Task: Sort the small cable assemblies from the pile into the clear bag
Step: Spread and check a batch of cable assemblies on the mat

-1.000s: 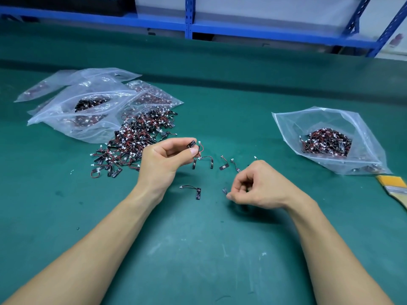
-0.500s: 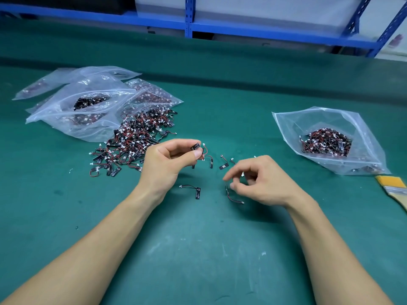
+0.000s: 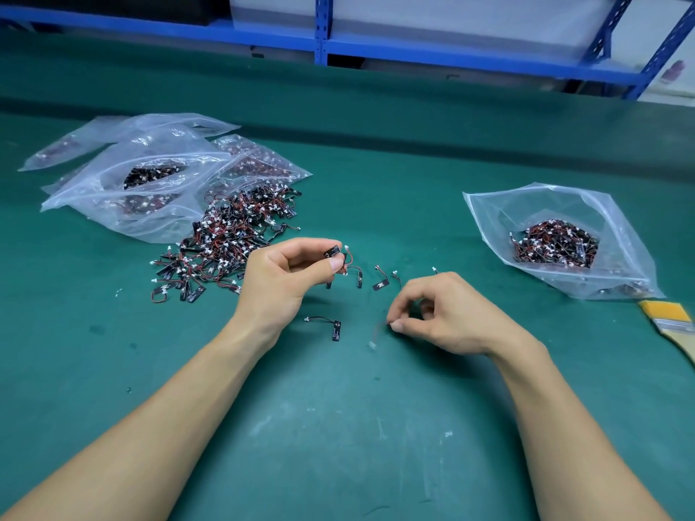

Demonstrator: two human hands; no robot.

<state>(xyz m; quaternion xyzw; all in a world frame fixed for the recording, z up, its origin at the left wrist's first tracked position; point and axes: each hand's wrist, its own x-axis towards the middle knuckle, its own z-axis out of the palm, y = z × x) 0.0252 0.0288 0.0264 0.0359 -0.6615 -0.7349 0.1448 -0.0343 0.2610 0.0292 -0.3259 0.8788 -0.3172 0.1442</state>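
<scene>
Moved: right hand (image 3: 447,314), which half a second ago hung loosely spread over a stray piece, now has thumb and forefinger pinched on that blurred assembly (image 3: 376,334). Its wire and white plug trail toward the left, smeared by motion. Left hand unchanged.

1. Green mat (image 3: 338,426): work surface, bears all items below.
2. Stacked bags (image 3: 150,174): far left, several overlapping, part-filled.
3. Clear bag (image 3: 564,204): right side, mouth facing the person, a heap of sorted assemblies inside. Well apart from both hands.
4. Pile (image 3: 229,246): loose red-and-black assemblies spilling from the stacked bags, just beside the left hand. Large remainder, so the task is judged far from done.
5. Left hand (image 3: 286,280): raised, thumb and fingers curled and clamped on a black-tabbed assembly (image 3: 333,253).
6. Brush (image 3: 673,321): right edge, near the clear bag, untouched.
7. Stray assemblies (image 3: 331,325): a few singles lying between the hands.

Judgement: with one piece gripped in each hand, both appear ready for carrying across to the clear bag.
</scene>
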